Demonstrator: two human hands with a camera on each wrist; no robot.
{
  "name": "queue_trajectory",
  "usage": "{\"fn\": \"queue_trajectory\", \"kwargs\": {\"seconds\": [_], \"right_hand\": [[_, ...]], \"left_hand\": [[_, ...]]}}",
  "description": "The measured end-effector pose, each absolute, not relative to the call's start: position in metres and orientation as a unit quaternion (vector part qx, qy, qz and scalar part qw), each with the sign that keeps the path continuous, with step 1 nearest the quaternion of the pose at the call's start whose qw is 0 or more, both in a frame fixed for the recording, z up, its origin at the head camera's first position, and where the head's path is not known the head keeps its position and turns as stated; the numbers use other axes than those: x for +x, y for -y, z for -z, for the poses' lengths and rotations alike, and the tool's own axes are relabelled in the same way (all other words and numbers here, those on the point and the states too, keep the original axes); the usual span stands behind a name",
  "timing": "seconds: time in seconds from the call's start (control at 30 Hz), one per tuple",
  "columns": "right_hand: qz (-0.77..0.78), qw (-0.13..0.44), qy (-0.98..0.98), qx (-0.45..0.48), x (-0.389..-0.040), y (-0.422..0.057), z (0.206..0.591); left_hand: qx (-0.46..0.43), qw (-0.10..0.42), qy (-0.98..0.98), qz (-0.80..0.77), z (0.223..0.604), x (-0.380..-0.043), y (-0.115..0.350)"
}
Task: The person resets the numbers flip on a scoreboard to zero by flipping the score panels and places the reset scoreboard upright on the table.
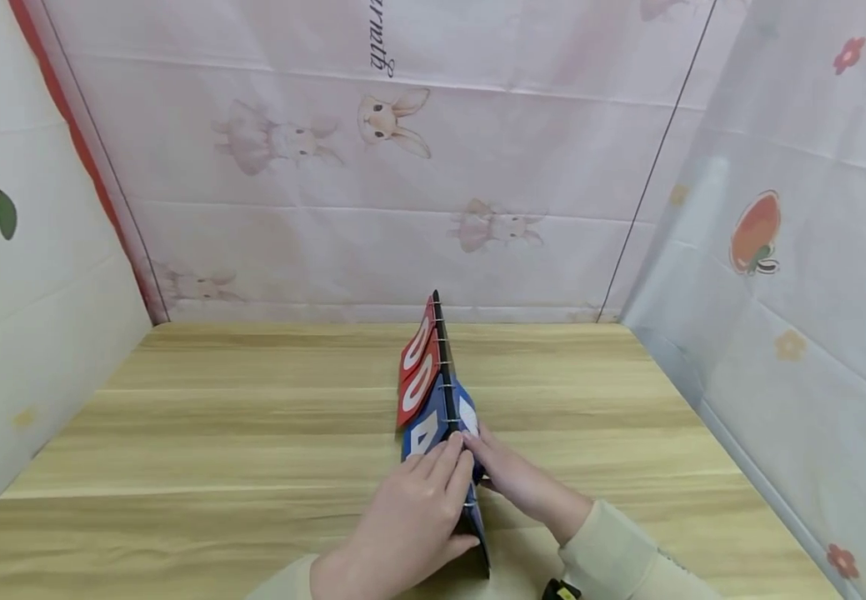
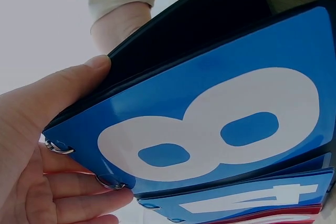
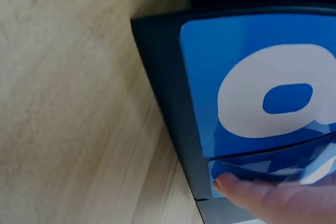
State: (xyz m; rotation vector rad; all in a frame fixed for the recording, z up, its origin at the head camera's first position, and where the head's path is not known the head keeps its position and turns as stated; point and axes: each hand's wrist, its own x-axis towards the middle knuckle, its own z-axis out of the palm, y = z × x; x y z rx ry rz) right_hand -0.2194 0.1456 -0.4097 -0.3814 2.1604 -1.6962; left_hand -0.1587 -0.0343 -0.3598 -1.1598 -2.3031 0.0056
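Head view: a flip scoreboard (image 1: 444,392) stands tent-like on the wood-grain desk (image 1: 215,450), its ridge running away from the person. On the left face hang two red cards (image 1: 419,371), each bearing a white 0, then a blue card marked 4 (image 1: 425,429), partly covered by the left hand (image 1: 410,508). That hand's four fingers (image 1: 436,467) lie pressed together with their tips on the ridge; the thumb sits apart at the near end. The right hand (image 1: 523,475) is at the right face; most of its fingertips are hidden. A black device (image 1: 560,590) below the right sleeve (image 1: 605,542) is cut off by the lower frame edge.

Left wrist view: the left thumb rests on the black edge, the fingers behind the metal rings (image 2: 110,183) — the hand holds the board's corner between them. A blue card marked 8 (image 2: 210,124) shows in full; red at the bottom is cropped.

Right wrist view: an upper blue card (image 3: 241,77) carries a rounded white figure, cut off at right. One fingertip touches the lower blue card (image 3: 262,167), whose marking is blurred — whether the right fingers pinch it, I cannot tell.
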Motion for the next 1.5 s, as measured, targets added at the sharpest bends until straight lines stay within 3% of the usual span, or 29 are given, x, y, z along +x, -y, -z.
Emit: {"fn": "queue_trajectory", "kwargs": {"seconds": [0.33,0.63,0.87,1.07,1.33,1.5], "right_hand": [[0.630,0.063,-0.774,-0.030,-0.214,-0.152,0.402],[0.715,-0.037,-0.698,-0.008,-0.209,-0.158,0.380],[0.583,-0.091,-0.796,-0.132,-0.218,-0.137,0.356],[0.418,-0.143,-0.866,-0.234,-0.224,-0.123,0.351],[0.305,-0.072,-0.891,-0.329,-0.230,-0.118,0.343],[0.249,-0.035,-0.896,-0.367,-0.232,-0.119,0.343]], "left_hand": [[-0.436,0.260,0.862,0.006,0.357,-0.158,0.034],[-0.438,0.260,0.861,0.004,0.355,-0.159,0.028],[-0.432,0.289,0.854,-0.002,0.354,-0.163,0.025],[-0.442,0.277,0.853,0.003,0.357,-0.163,0.025],[-0.434,0.312,0.845,-0.001,0.360,-0.160,0.030],[-0.430,0.293,0.854,0.004,0.359,-0.157,0.033]]}}
